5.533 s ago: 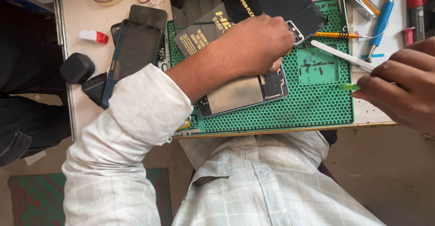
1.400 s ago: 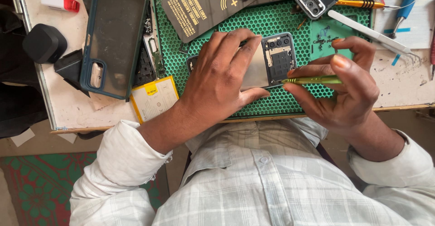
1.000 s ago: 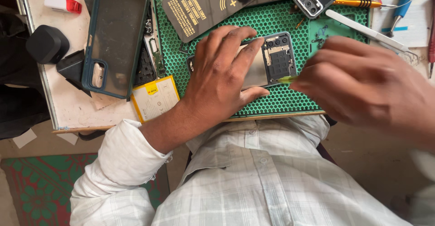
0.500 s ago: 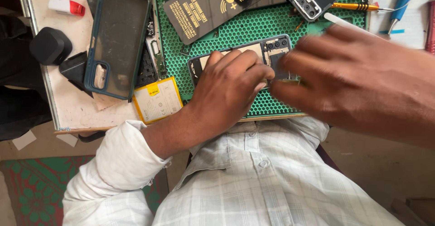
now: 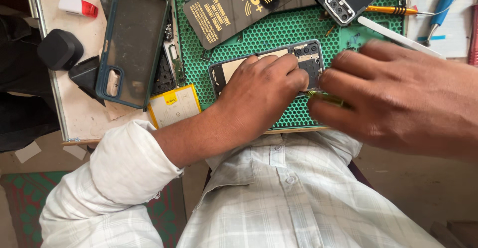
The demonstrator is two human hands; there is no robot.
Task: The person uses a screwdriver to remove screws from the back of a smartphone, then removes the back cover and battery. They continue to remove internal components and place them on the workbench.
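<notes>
Back cover already off the opened phone [image 5: 269, 66] on green mat [image 5: 279, 34] — left hand [image 5: 259, 91] pressing it flat, right hand [image 5: 398, 99] pinching what looks like a green-handled tool [image 5: 326, 98] — internals not yet removed.

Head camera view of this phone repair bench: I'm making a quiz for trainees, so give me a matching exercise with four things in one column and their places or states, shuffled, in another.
Things:
1. opened phone
2. dark blue phone case
3. yellow-edged battery
4. green-handled tool

Places or states:
A. lying off the green mat's left edge, on the pale bench
B. pinched in the right hand
C. on the mat, pressed down by the left hand
D. at the mat's lower left corner, beside the left forearm

Pairs: 1-C, 2-A, 3-D, 4-B
</notes>
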